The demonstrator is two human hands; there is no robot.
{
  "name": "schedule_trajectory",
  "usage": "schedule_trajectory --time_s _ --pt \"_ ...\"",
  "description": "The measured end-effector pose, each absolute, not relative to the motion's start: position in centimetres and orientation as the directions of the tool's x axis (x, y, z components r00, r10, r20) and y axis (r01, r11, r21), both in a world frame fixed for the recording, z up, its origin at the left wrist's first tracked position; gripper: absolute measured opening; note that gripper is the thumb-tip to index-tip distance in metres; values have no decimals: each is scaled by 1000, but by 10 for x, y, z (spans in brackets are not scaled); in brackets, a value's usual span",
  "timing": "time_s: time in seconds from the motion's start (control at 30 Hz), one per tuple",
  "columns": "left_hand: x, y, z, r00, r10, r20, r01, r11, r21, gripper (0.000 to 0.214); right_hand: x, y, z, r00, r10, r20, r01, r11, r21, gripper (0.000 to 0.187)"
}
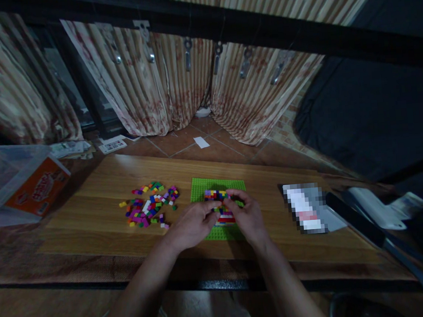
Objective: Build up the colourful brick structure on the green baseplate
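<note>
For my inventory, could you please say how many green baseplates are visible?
1: the green baseplate lies on the wooden tabletop beneath the left hand and right hand.

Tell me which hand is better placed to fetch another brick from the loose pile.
Probably the left hand. The loose pile lies on its side of the green baseplate, while the right hand would likely have to reach across it. Both hands are at the brick build, though.

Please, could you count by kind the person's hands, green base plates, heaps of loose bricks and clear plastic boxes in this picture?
Hands: 2 (left hand, right hand)
Green base plate: 1
Heap of loose bricks: 1
Clear plastic box: 1
Total: 5
</note>
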State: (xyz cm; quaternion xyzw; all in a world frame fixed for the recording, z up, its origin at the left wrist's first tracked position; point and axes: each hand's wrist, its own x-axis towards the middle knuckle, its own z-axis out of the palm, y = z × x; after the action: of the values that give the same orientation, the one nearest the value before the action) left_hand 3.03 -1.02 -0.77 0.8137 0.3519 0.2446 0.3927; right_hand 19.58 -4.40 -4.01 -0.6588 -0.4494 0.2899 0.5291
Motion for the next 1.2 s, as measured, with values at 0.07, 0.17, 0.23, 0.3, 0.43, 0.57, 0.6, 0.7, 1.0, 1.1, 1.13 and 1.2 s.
schedule_trajectory --time_s 0.07,0.17,0.23,0.3,0.43,0.57,0.6,0.7,1.0,1.1,1.13,1.2 --pt "31 -10 -8 641 761 101 401 -445 801 32 195 -44 -40 433 896 99 301 -40 -953 28" --pt "31 -10 -7 653 752 85 409 -445 797 34 194 -44 -39 437 892 114 319 -36 -947 28" --pt "31 -10 -7 660 746 91 403 -454 795 34 193 -43 -39 443 889 115 316 -34 -948 27" --pt "31 -10 -7 665 741 95 396 -458 796 34 192 -43 -40 450 886 111 314 -40 -949 26" --pt "31 -10 -5 655 751 85 411 -448 794 35 190 -43 -41 458 882 112 317 -44 -947 25" --pt "31 -10 -4 653 751 96 418 -464 781 33 187 -43 -40 470 872 141 334 -27 -942 23" --pt "31 -10 -3 658 748 89 422 -463 779 33 186 -43 -40 476 867 145 337 -28 -941 23" --pt "31 -10 -2 664 746 40 453 -445 773 36 184 -42 -40 490 860 143 340 -37 -940 22" --pt "31 -11 -5 654 756 -9 472 -399 787 36 188 -43 -46 456 873 172 316 22 -948 22" --pt "31 -10 -8 647 762 2 436 -372 819 33 187 -43 -36 497 814 299 353 125 -927 18" --pt "31 -10 -9 647 762 9 422 -368 828 32 186 -43 -30 524 779 343 348 172 -922 16" --pt "31 -10 -7 656 755 19 399 -369 839 30 181 -47 -11 549 750 368 250 273 -929 11"
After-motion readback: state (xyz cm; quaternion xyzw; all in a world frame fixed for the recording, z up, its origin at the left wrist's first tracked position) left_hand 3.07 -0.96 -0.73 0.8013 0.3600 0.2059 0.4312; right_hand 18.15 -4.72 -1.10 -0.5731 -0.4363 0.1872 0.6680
